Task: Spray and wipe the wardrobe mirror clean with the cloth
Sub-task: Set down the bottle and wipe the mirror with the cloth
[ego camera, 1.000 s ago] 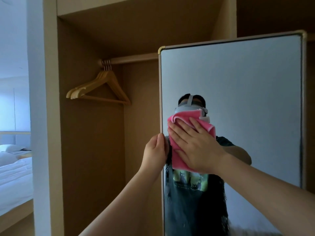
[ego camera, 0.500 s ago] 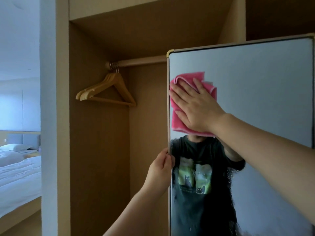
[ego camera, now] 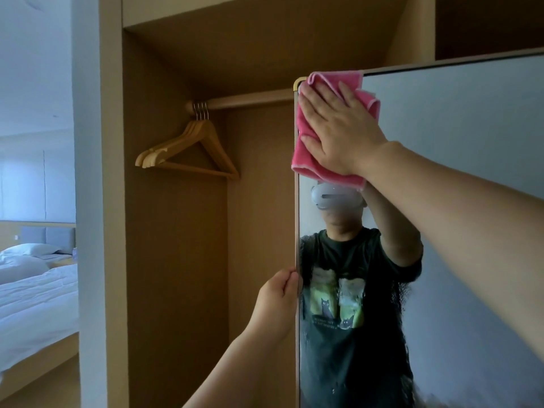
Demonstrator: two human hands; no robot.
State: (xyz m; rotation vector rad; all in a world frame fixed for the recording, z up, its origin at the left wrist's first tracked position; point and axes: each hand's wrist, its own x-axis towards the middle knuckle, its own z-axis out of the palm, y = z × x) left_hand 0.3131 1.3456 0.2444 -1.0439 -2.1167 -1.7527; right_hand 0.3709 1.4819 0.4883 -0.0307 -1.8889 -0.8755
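The tall wardrobe mirror (ego camera: 459,178) with a thin gold frame fills the right half of the view and reflects a person in a dark T-shirt. A folded pink cloth (ego camera: 306,142) lies flat against the glass at the mirror's top left corner. My right hand (ego camera: 338,128) presses the cloth to the glass with straight, spread fingers. Lower down, my left hand (ego camera: 279,301) grips the mirror's left edge, fingers curled round the frame. The lower glass shows wet, smeary patches. No spray bottle is in view.
Left of the mirror is an open wooden wardrobe bay with a rail (ego camera: 247,100) carrying several wooden hangers (ego camera: 191,148). A white pillar (ego camera: 88,201) stands further left, and beyond it a bed with white linen (ego camera: 35,295).
My right hand has slid the pink cloth up the glass from mid height to the mirror's top left corner. My left hand has kept its hold on the frame edge.
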